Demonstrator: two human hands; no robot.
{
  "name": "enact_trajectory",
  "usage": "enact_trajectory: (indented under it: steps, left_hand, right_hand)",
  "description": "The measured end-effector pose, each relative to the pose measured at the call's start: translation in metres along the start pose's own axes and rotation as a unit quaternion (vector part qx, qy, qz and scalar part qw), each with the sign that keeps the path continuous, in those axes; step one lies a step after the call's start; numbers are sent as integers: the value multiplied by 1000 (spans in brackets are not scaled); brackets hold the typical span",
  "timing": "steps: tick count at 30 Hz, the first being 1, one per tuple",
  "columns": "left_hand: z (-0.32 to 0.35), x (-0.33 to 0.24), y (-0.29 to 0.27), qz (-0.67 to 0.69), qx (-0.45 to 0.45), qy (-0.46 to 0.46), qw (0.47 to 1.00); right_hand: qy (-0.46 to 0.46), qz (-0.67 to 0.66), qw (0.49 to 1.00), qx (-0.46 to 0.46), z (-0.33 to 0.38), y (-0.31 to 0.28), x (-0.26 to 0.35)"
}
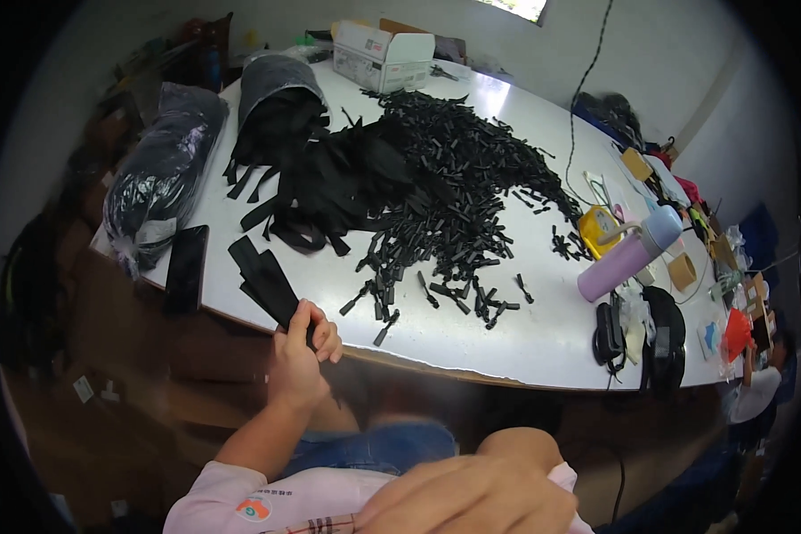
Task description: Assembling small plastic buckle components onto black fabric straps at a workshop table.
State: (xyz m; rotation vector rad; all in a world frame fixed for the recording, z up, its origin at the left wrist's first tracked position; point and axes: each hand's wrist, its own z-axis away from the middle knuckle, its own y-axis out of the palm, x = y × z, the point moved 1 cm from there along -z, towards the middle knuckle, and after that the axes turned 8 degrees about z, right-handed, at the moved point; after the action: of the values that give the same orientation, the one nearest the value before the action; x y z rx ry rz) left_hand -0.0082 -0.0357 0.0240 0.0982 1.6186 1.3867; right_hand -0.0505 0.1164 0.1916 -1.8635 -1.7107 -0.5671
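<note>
Black flat fabric-like strips (267, 280), fanned, sq. ends | L hand (306, 336) has 'em, fingers pinching lower end | over near edge, white glossy table (547, 343) | R hand (467, 498) v. close, blurred; fingers: can't tell

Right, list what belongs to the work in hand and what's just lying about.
Likely in the work:
flat black fabric-like strips in the left hand
loose heap of black strips
small elongated black pieces

Probably lying about:
lilac-and-blue cylindrical bottle
white rectangular cardboard box
</note>
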Motion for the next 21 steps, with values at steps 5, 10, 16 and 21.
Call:
enact_trajectory:
  steps: [5,10,16,21]
  left_hand:
    - [-9,-7,-14,29,-15,1,999]
    - [-30,-20,-13,126,-10,-48,991]
    - [-42,-22,-6,149,3,-82,985]
    - [-45,-33,-2,144,21,-73,987]
  right_hand:
    - [-116,191,975,5,28,-23,-35]
    - [268,349,869,-224,11,-98,-130]
    - [334,714,613,-54,2,-166,-246]
    - [485,716,502,25,-2,-172,-282]
